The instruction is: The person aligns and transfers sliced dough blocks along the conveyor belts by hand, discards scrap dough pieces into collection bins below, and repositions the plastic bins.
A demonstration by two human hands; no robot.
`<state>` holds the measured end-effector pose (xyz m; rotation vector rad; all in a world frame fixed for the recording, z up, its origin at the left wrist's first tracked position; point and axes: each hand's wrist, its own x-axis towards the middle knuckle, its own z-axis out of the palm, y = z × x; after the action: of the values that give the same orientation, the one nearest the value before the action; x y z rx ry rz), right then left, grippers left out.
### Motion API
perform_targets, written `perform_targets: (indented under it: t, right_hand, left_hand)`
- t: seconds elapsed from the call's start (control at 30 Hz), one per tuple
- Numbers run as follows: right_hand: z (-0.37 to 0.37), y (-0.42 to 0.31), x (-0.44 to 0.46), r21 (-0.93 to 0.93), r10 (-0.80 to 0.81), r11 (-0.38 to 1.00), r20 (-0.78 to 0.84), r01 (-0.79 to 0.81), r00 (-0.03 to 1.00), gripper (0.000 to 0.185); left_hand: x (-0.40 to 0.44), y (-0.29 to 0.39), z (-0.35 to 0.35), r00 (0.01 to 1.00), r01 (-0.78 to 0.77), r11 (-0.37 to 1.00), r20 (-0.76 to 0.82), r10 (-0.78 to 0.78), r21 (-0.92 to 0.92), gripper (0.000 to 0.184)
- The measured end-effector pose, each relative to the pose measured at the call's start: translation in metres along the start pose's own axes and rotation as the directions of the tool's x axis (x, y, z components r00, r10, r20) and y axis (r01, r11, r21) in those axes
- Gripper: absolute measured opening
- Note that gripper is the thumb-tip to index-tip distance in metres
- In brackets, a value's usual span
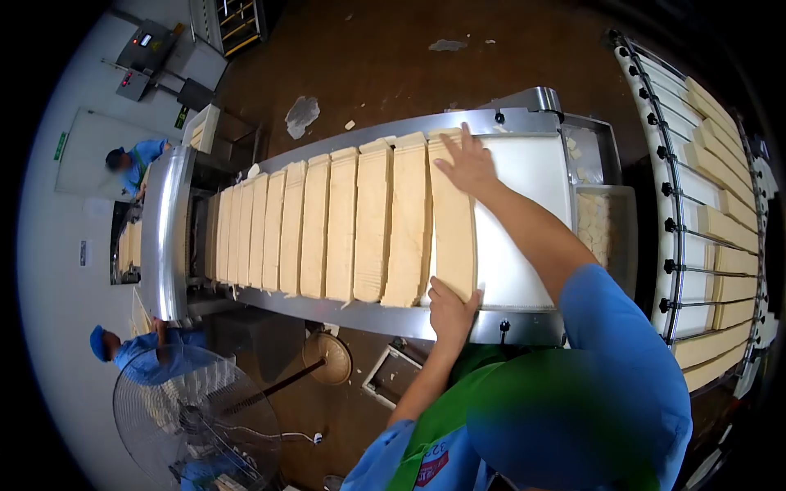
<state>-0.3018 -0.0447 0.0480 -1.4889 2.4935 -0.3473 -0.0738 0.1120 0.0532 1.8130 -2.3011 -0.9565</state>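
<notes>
Slab in hand: a pale, flat slab [454, 237], long axis running roughly from 12 to 6 o'clock; lying on the bench [532, 164], just to the 1 o'clock side of mid-view.
Right hand: laid over the 12 o'clock end of the slab, right hand [468, 166] with fingers spread and released rather than clenched; cannot tell whether any fingertip hooks over the edge.
Left hand: at the 6 o'clock end, left hand [452, 315] grasping the slab's near end, fingers toward 10 o'clock and thumb toward 1.
Neighbouring slab: toward 9 o'clock, neighbouring slab [409, 221] close beside at the far end, with a wedge of white surface opening toward 6 o'clock.
Row beyond: more slabs [315, 225] set side by side toward 9 o'clock, with some ragged ends.
Crate: off the bench's 3 o'clock end, crate [632, 237] holding pale scraps [594, 229].
Second line: farther out at 3 o'clock, more slabs [729, 262] beside a rod-crossed frame [667, 204].
Handling: best to support both ends together, spread pressure through flat fingers and avoid pinching the near corners, likely easy to chip.
Alignment: best judged along the whole 9 o'clock edge; turn gently from 6 o'clock, without dragging against the neighbour.
</notes>
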Motion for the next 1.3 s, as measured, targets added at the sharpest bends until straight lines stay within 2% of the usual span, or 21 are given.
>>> perform_targets:
  t: [0.17, 0.3, 0.33, 0.4, 0.43, 0.47, 0.5, 0.53, 0.57, 0.63, 0.67, 0.73, 0.8, 0.93, 1.0, 1.07, 1.13, 1.17, 1.23, 1.27, 1.3]
  right_hand:
    - [-0.022, -0.020, 0.011, -0.056, 0.055, 0.997, 0.190, -0.045, 0.980, 0.076]
    - [-0.056, 0.024, -0.018, 0.011, 0.356, 0.932, 0.140, -0.361, 0.924, 0.072]
    - [-0.064, 0.044, -0.023, 0.030, 0.472, 0.876, 0.151, -0.481, 0.869, 0.073]
    - [-0.072, 0.083, -0.038, 0.058, 0.642, 0.752, 0.162, -0.657, 0.749, 0.089]
    - [-0.091, 0.098, -0.052, 0.087, 0.658, 0.727, 0.200, -0.682, 0.726, 0.094]
    - [-0.076, 0.122, -0.060, 0.095, 0.646, 0.752, 0.093, -0.652, 0.758, 0.095]
    - [-0.081, 0.135, -0.077, 0.167, 0.657, 0.734, 0.067, -0.658, 0.751, 0.092]
    - [-0.087, 0.149, -0.090, 0.238, 0.659, 0.724, 0.038, -0.648, 0.751, 0.090]
    - [-0.093, 0.167, -0.106, 0.246, 0.682, 0.706, 0.019, -0.665, 0.731, 0.090]
    - [-0.112, 0.204, -0.139, 0.550, 0.792, 0.530, -0.052, -0.645, 0.608, 0.080]
    - [-0.121, 0.224, -0.152, 0.558, 0.799, 0.524, -0.062, -0.643, 0.597, 0.080]
    - [-0.147, 0.269, -0.175, 0.714, 0.841, 0.510, -0.299, -0.480, 0.450, 0.076]
    - [-0.186, 0.315, -0.201, 0.767, 0.836, 0.525, -0.381, -0.369, 0.396, 0.077]
    - [-0.213, 0.447, -0.199, 0.770, 0.864, 0.502, -0.467, -0.394, 0.189, 0.075]
    - [-0.227, 0.495, -0.200, 0.781, 0.868, 0.495, -0.460, -0.381, 0.184, 0.073]
    - [-0.241, 0.532, -0.206, 0.793, 0.875, 0.483, -0.449, -0.371, 0.181, 0.072]
    - [-0.257, 0.559, -0.215, 0.590, 0.925, 0.376, -0.196, -0.715, 0.325, 0.074]
    - [-0.264, 0.572, -0.217, 0.594, 0.919, 0.388, -0.192, -0.705, 0.344, 0.074]
    - [-0.270, 0.597, -0.223, 0.115, 0.877, 0.475, -0.140, -0.873, 0.459, 0.078]
    - [-0.267, 0.607, -0.226, 0.118, 0.872, 0.486, -0.137, -0.866, 0.471, 0.078]
    - [-0.259, 0.620, -0.226, 0.177, 0.874, 0.461, -0.259, -0.869, 0.411, 0.077]
  left_hand:
    - [0.002, -0.007, 0.004, 0.998, -0.054, 0.998, 0.031, 0.054, 0.012, 0.101]
    - [0.008, -0.014, 0.008, 0.969, -0.237, 0.970, 0.059, 0.241, -0.058, 0.098]
    - [0.011, 0.001, 0.002, 0.970, -0.188, 0.977, 0.140, 0.201, -0.099, 0.095]
    - [0.011, 0.021, 0.002, 0.916, -0.301, 0.941, 0.229, 0.331, -0.155, 0.094]
    - [0.009, 0.039, 0.002, 0.899, -0.291, 0.951, 0.310, 0.309, -0.103, 0.095]
    - [0.007, 0.054, 0.005, 0.884, -0.277, 0.960, 0.381, 0.272, -0.043, 0.096]
    - [0.007, 0.064, 0.013, 0.882, -0.331, 0.944, 0.355, 0.309, 0.001, 0.095]
    - [0.000, 0.086, 0.014, 0.904, -0.261, 0.965, 0.351, 0.243, 0.005, 0.089]
    - [-0.001, 0.093, 0.028, 0.911, -0.286, 0.956, 0.291, 0.292, -0.065, 0.085]
    - [-0.002, 0.116, 0.047, 0.909, -0.326, 0.936, 0.228, 0.349, -0.133, 0.081]
    - [-0.002, 0.133, 0.054, 0.889, -0.413, 0.896, 0.143, 0.436, -0.162, 0.077]
    - [-0.004, 0.173, 0.068, 0.854, -0.501, 0.846, 0.052, 0.517, -0.185, 0.074]
    - [-0.005, 0.230, 0.083, 0.756, -0.645, 0.716, -0.083, 0.650, -0.267, 0.073]
    - [-0.001, 0.330, 0.120, 0.631, -0.766, 0.562, -0.197, 0.750, -0.311, 0.077]
    - [0.004, 0.375, 0.135, 0.449, -0.886, 0.405, -0.200, 0.871, -0.226, 0.071]
    - [0.006, 0.412, 0.149, 0.441, -0.889, 0.397, -0.194, 0.876, -0.227, 0.067]
    - [0.016, 0.440, 0.163, 0.437, -0.891, 0.395, -0.187, 0.880, -0.223, 0.063]
    - [0.029, 0.451, 0.174, 0.393, -0.896, 0.348, -0.129, 0.910, -0.277, 0.062]
    - [0.045, 0.470, 0.192, 0.351, -0.895, 0.310, -0.077, 0.933, -0.321, 0.061]
    - [0.046, 0.479, 0.203, 0.334, -0.894, 0.312, -0.012, 0.942, -0.322, 0.059]
    - [0.047, 0.488, 0.215, 0.316, -0.891, 0.315, 0.051, 0.947, -0.327, 0.058]
